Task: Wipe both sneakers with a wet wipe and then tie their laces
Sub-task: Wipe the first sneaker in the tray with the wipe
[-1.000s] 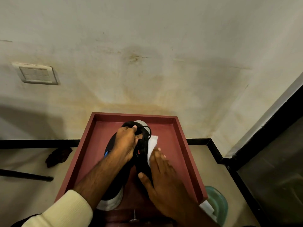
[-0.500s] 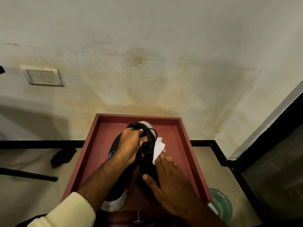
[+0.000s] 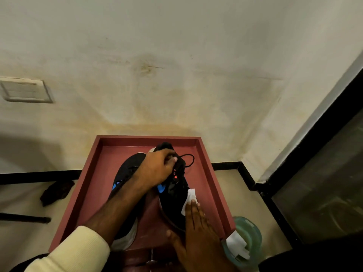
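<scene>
Two black sneakers with blue accents sit in a red tray (image 3: 206, 160). My left hand (image 3: 157, 169) grips the tongue and laces of the right sneaker (image 3: 172, 199), tilting it up. My right hand (image 3: 196, 230) presses a white wet wipe (image 3: 188, 201) flat against that sneaker's outer side, near the heel. The left sneaker (image 3: 125, 173) lies flat under my left forearm, its white sole showing at the near end. A loose black lace (image 3: 188, 160) loops out past my left fingers.
A teal wet-wipe tub (image 3: 249, 236) with a wipe sticking out stands on the floor right of the tray. A dark cloth (image 3: 57, 191) and a black rod (image 3: 25, 218) lie on the floor at left. The wall is close behind; a dark glass door is at right.
My right hand has slid the wipe back along the sneaker's side, from near the laces toward the heel. My left hand has kept its hold on the tongue and laces.
</scene>
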A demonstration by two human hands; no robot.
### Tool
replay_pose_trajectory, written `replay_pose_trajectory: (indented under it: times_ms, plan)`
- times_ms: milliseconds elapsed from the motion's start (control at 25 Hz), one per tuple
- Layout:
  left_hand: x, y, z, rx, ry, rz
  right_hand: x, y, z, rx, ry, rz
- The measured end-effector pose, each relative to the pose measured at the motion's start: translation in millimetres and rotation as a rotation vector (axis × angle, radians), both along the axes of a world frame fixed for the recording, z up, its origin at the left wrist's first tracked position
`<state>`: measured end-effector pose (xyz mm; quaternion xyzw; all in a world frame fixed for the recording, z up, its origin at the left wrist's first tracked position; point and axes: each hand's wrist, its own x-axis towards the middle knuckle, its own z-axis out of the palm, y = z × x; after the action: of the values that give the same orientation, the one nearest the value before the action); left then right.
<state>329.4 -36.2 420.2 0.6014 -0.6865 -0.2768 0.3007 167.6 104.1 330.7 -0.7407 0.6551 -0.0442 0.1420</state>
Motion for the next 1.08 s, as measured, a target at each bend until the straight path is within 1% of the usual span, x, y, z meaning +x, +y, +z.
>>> replay_pose_trajectory:
  times_ms: [40, 80, 120, 160, 200, 240, 280, 360, 480, 560, 640, 760, 840, 1000, 1080]
  plan:
    - [-2.8, -1.1, -2.6, -0.076, -0.188, -0.074, -3.0, -0.3, -3.0, 0.005, -0.022, 0.002]
    - [-6.2, -2.3, -4.9, -0.09, -0.3, -0.135, -6.1, 1.4, -5.5, 0.031, -0.059, 0.011]
    - [-7.9, -3.7, -7.6, -0.089, -0.389, -0.178, -5.7, 3.9, -6.4, 0.046, -0.071, 0.015]
    - [-9.0, -5.3, -10.4, -0.068, -0.484, -0.198, -6.1, 6.7, -7.1, 0.017, -0.055, 0.026]
    - [-8.6, -5.7, -12.4, -0.064, -0.559, -0.198, -7.0, 12.4, -12.0, 0.067, -0.011, 0.02]
    - [-6.2, -7.0, -14.0, -0.052, -0.625, -0.194, -5.4, 17.0, -14.6, 0.068, 0.03, -0.006]
    - [-3.4, -8.5, -14.8, -0.051, -0.646, -0.183, -3.2, 20.8, -21.2, 0.039, 0.039, -0.033]
    - [0.0, -8.6, -12.1, -0.015, -0.584, -0.168, -0.1, 19.2, -23.4, 0.023, 0.035, -0.041]
    - [5.1, -8.8, -11.9, -0.017, -0.432, -0.163, 1.4, 9.6, -21.1, 0.001, -0.044, -0.092]
    - [7.9, -6.2, -11.4, -0.053, -0.286, -0.158, 9.9, 5.9, -23.6, -0.058, -0.112, -0.113]
    - [9.3, -5.3, -10.6, -0.062, -0.185, -0.152, 17.9, -0.2, -19.3, -0.14, -0.198, -0.105]
    - [7.5, -1.9, -12.3, 0.0, -0.131, -0.186, 19.7, -13.2, -13.3, -0.276, -0.285, -0.032]
    - [3.7, 2.1, -17.1, 0.061, -0.097, -0.219, 21.0, -27.1, -0.2, -0.349, -0.262, -0.024]
    - [-1.2, 7.5, -21.0, 0.203, 0.1, -0.242, 18.1, -41.1, 13.7, -0.321, -0.201, 0.011]
    - [-0.1, 8.4, -20.0, 0.231, 0.141, -0.233, 16.8, -35.0, 18.8, -0.264, -0.219, 0.041]
